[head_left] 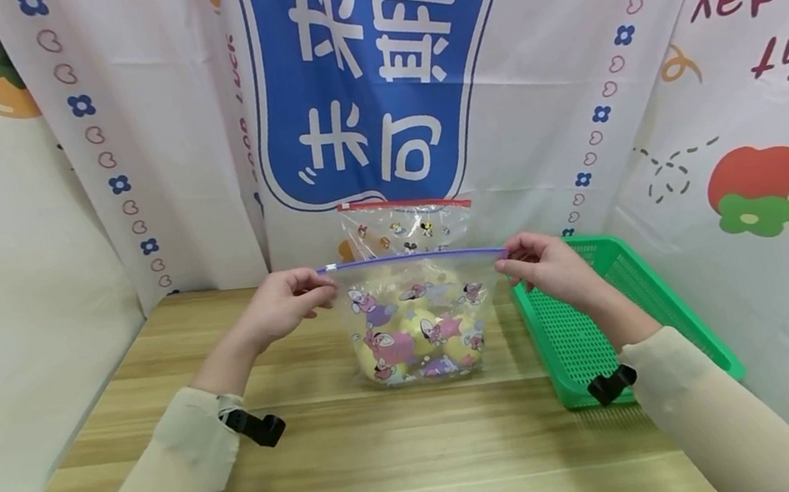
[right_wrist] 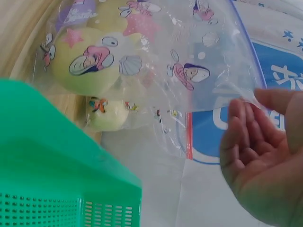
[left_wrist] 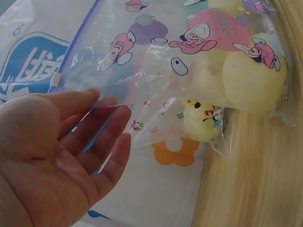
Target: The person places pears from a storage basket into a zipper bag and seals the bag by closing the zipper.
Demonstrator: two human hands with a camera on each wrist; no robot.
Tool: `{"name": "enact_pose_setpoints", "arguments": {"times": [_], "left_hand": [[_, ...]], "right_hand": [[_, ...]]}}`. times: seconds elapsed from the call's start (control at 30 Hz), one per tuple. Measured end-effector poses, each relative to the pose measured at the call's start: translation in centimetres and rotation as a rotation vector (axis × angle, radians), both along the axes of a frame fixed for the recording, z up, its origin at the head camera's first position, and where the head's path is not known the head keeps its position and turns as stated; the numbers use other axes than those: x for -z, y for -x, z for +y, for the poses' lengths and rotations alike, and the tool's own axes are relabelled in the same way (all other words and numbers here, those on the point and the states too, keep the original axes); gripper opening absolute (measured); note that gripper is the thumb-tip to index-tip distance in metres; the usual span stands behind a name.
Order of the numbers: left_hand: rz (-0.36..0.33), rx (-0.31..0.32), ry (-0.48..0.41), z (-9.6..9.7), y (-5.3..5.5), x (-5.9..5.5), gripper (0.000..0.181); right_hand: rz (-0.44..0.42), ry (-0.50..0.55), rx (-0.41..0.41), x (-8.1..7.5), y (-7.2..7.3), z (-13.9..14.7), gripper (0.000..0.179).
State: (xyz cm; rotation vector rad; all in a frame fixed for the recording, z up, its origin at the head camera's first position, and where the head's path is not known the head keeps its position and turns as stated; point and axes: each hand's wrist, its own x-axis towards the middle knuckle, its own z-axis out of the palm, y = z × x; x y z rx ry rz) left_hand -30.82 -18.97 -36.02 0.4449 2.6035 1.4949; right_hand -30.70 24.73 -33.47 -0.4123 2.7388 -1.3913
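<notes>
A clear slider zip bag point(head_left: 414, 310) with a purple zip strip and pink and purple cartoon prints stands upright on the table. Inside it are several pale yellow round things, seen through the plastic. My left hand point(head_left: 285, 305) pinches its top left corner between thumb and fingers, close to the white slider point(left_wrist: 55, 80). At the opposite top corner, my right hand point(head_left: 549, 268) pinches the other end of the strip. The strip is stretched straight between both hands. Just behind stands a second zip bag point(head_left: 406, 223) with a red strip, its lower part hidden in the head view.
To the right, a green perforated basket point(head_left: 677, 315) stands on the wooden table point(head_left: 395, 464), under my right forearm. Printed white cloth point(head_left: 183, 141) hangs behind the table and along both sides. Each wrist carries a black camera mount point(head_left: 257, 427).
</notes>
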Motion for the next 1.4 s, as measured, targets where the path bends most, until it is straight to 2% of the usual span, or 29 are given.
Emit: {"name": "enact_pose_setpoints", "arguments": {"times": [0.2,0.43,0.57,0.7,0.83,0.97,1.07,1.17,1.4], "left_hand": [[0.028,-0.006,0.004,0.3,0.3,-0.1,0.026],[0.030,-0.043,-0.042,1.2,0.9,-1.2,0.028],[-0.008,-0.090,-0.072,1.9,2.2,-1.5,0.028],[-0.074,-0.161,-0.099,2.7,4.0,-0.7,0.030],[-0.115,-0.242,-0.131,3.3,5.8,0.4,0.031],[-0.139,-0.308,-0.187,3.8,7.2,1.2,0.031],[-0.198,-0.337,-0.261,4.3,7.9,1.4,0.034],[-0.258,-0.350,-0.316,4.8,8.3,1.4,0.041],[-0.313,-0.335,-0.310,5.6,8.3,1.7,0.055]], "right_hand": [[-0.068,-0.125,-0.001,0.4,0.9,0.3,0.029],[-0.021,-0.068,0.043,-1.2,1.0,0.3,0.029],[-0.072,-0.066,0.069,-1.7,2.0,-0.1,0.027],[-0.144,-0.095,0.112,-1.1,4.1,-0.9,0.027],[-0.179,-0.131,0.174,-0.4,6.3,-2.0,0.030],[-0.242,-0.060,0.222,0.4,8.3,-3.1,0.033],[-0.303,0.014,0.249,0.9,9.3,-3.8,0.039],[-0.331,0.022,0.275,1.3,9.7,-4.2,0.046],[-0.373,0.020,0.263,2.6,10.1,-4.7,0.061]]}}
